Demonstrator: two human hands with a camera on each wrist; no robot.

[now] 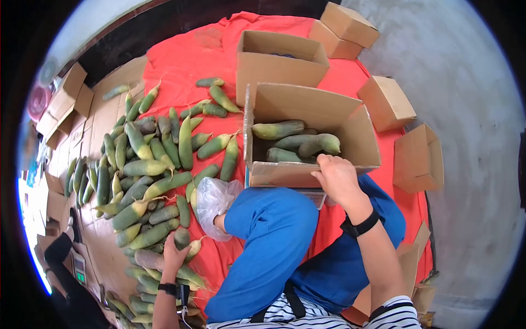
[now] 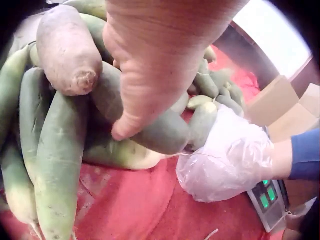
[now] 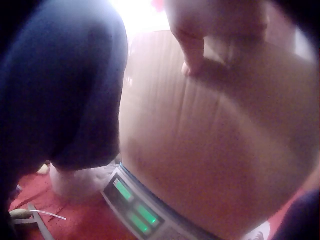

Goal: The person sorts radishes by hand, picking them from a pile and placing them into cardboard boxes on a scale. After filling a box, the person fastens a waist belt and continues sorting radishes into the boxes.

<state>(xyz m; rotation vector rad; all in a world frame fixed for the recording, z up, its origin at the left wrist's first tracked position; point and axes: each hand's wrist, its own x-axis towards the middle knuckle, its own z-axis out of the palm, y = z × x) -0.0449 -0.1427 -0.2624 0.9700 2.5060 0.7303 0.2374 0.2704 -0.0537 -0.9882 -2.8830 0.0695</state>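
fingers of the left hand [image 1: 173, 256] curl round a green radish [image 1: 182, 238] at the heap's [image 1: 163, 214] edge; the right hand [image 1: 338, 178] grips the near rim of the carton [image 1: 282, 175], thumb outside. the held radish lies left of the carton and nearer the body, its long axis, half hidden by the hand, aimed roughly toward the bagged foot [image 1: 216, 205] between them. more radishes [image 1: 276, 130] lie inside the carton, which rests on a scale [image 3: 134, 206].

No text, label or brand can be read: the green display windows [image 3: 146, 214] of the scale [image 3: 171, 229] under the cardboard box [image 3: 200, 140] are lit, but any digits on them are too blurred to make out.
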